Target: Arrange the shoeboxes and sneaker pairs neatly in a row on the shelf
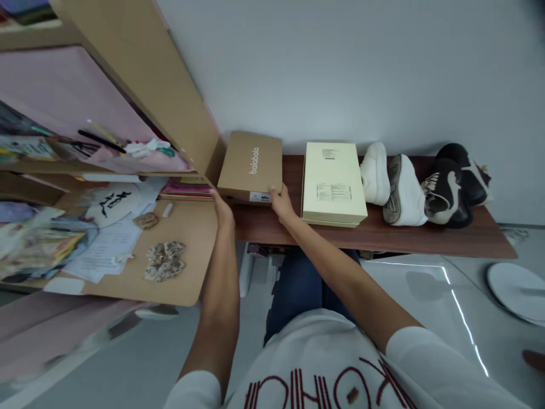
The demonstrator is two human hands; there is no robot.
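We are looking down at a kraft-brown cardboard shoebox [250, 153], closed, with the word "balabala" printed in white along its lid and a small white label [260, 197] on the long side nearest us. It sits at the left end of a dark wooden bench [374, 234], close beside the edge of a tall wooden shelf unit [170, 96]. Our left hand [222, 209] is at the box's near left corner, its fingers [216, 196] together and pressed against the cardboard. Our right hand [281, 203] is at the near edge, toward the right corner, its fingers [276, 190] close together and curled against the box. Between them, the hands seem to grip the box, though we cannot tell whether it is lifted off the wood. Just to the right lies a pale yellow box [334, 183] with printed labels on its lid, then a pair of white sneakers [392, 184], then a pair of black-and-white shoes [453, 184]. On the shelf at left are loose papers [104, 247], a round white card with black brushwork [113, 204], and a patterned fabric bow [165, 261]. At the bottom of the view are our white shirt [323, 369], with dark red lettering, and blue jeans [306, 284]. A white round dish [517, 291] rests on the pale floor at right.
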